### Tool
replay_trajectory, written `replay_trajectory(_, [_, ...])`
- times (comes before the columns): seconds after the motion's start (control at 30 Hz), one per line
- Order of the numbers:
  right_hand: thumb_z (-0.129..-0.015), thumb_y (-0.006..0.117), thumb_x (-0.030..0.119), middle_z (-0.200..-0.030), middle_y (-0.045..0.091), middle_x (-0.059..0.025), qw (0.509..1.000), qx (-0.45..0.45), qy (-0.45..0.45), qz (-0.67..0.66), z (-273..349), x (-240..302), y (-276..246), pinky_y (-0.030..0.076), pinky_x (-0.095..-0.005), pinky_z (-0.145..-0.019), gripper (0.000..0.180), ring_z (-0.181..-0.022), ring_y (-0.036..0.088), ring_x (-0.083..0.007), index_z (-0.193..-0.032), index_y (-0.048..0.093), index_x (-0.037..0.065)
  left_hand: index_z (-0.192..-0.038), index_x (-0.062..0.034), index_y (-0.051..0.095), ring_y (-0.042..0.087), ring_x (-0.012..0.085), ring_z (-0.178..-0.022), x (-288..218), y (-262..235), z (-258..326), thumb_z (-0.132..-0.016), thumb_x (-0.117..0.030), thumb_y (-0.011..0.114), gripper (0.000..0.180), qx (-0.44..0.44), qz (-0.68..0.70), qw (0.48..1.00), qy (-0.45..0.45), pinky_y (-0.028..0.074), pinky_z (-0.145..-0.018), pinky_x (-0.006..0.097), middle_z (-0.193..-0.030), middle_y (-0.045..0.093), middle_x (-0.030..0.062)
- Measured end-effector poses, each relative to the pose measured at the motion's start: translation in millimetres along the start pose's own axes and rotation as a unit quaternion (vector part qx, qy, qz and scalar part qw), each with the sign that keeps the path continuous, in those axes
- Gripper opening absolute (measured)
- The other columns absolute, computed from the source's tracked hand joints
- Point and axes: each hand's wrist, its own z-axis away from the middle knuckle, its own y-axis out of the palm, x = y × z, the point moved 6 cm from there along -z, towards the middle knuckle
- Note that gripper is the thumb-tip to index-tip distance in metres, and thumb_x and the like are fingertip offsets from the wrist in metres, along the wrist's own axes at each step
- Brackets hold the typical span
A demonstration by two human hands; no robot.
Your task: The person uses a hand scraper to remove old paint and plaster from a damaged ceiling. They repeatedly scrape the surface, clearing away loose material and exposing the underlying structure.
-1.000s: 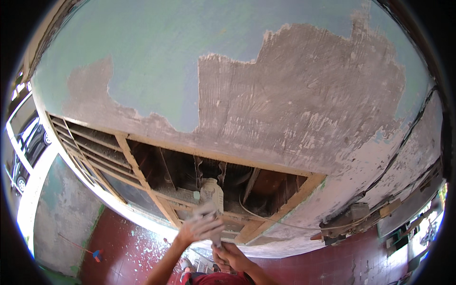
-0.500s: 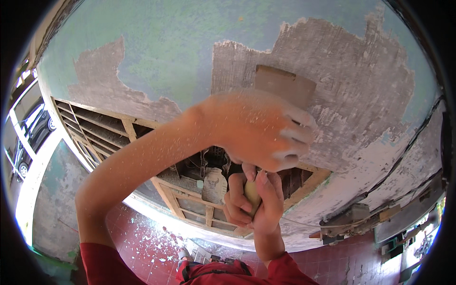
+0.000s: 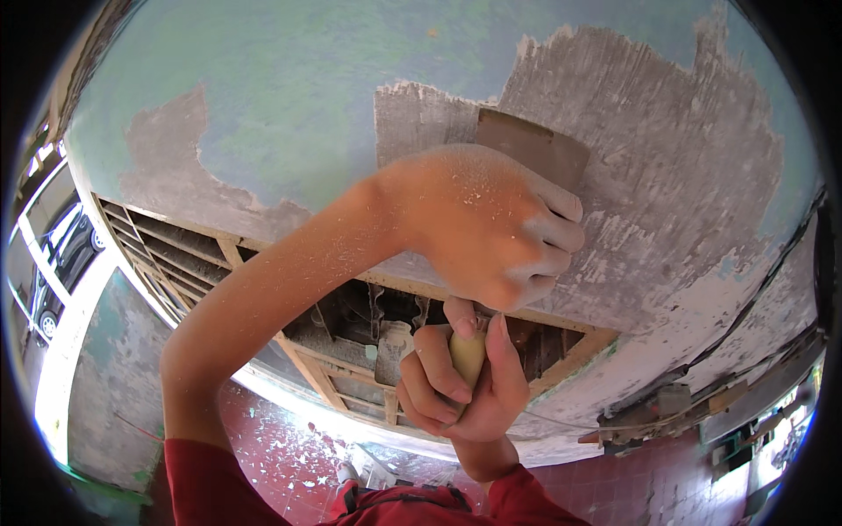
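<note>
Right hand (image 3: 478, 416): fingers wrapped round scraper (image 3: 533, 147) by its yellowish handle. Left hand (image 3: 491, 223): fingers bent over tool's middle, can't tell if gripping. Blade's over the wall's (image 3: 667, 149) bare grey patch, above top edge of wooden vent frame (image 3: 574, 355); contact unclear. Left forearm (image 3: 289, 276) blocks part of frame. Paint flakes (image 3: 289, 460) on red floor (image 3: 605, 491).

Left hand (image 3: 495, 230) and right hand (image 3: 463, 381) are now raised higher. Scraper (image 3: 532, 145) — relocated upward — has its blade over grey patch (image 3: 653, 167).
</note>
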Motion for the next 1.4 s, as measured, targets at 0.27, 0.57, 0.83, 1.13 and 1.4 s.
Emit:
replay_trajectory(0.27, [-0.099, 0.027, 0.040, -0.056, 0.036, -0.0006, 0.999, -0.027, 0.002, -0.033, 0, -4, 1, 0.022, -0.0216, -0.030, 0.031, -0.034, 0.027, -0.0062, -0.098, 0.034, 0.011, -0.051, -0.0107, 0.053, 0.055, 0.0146, -0.068, 2, -5, -2, -0.048, -0.019, 0.056, 0.010, 0.057, -0.016, 0.998, 0.025, 0.045, -0.069, 0.027, -0.061, 0.053, -0.0022])
replay_trajectory(0.57, [-0.098, 0.028, 0.041, -0.057, 0.036, -0.0008, 0.999, -0.036, -0.002, -0.020, -6, 1, 10, 0.023, -0.0217, -0.030, 0.031, -0.034, 0.026, -0.0061, -0.098, 0.035, 0.011, -0.052, -0.0085, 0.052, 0.054, 0.0155, -0.068, 8, -10, -5, -0.047, -0.025, 0.053, 0.018, 0.025, -0.007, 0.999, 0.038, 0.045, -0.070, 0.028, -0.059, 0.049, -0.0018])
replay_trajectory(0.83, [-0.099, 0.026, 0.039, -0.057, 0.036, -0.0014, 0.999, -0.019, -0.006, -0.038, -7, 1, 15, 0.023, -0.0217, -0.030, 0.028, -0.034, 0.027, -0.0067, -0.100, 0.035, 0.012, -0.051, -0.0080, 0.049, 0.054, 0.0163, -0.066, 10, -14, -9, -0.047, -0.021, 0.054, 0.015, 0.006, 0.010, 1.000, 0.027, 0.046, -0.069, 0.028, -0.060, 0.048, 0.0003])
replay_trajectory(1.13, [-0.100, 0.025, 0.038, -0.057, 0.037, -0.0016, 0.999, 0.003, -0.025, -0.045, -8, -2, 11, 0.023, -0.0211, -0.028, 0.028, -0.033, 0.027, -0.0070, -0.100, 0.035, 0.012, -0.051, -0.0083, 0.047, 0.052, 0.0166, -0.065, 8, -12, -9, -0.049, -0.020, 0.054, 0.014, 0.040, 0.030, 0.998, 0.027, 0.045, -0.068, 0.029, -0.060, 0.047, 0.0000])
replay_trajectory(1.4, [-0.100, 0.025, 0.038, -0.057, 0.037, -0.0013, 0.999, -0.008, -0.032, -0.034, -10, -3, 13, 0.023, -0.0214, -0.028, 0.028, -0.033, 0.027, -0.0075, -0.099, 0.035, 0.012, -0.053, -0.0077, 0.048, 0.052, 0.0164, -0.067, 10, -13, -7, -0.052, -0.020, 0.056, 0.015, 0.020, 0.038, 0.999, 0.025, 0.046, -0.069, 0.028, -0.061, 0.048, 0.0000])
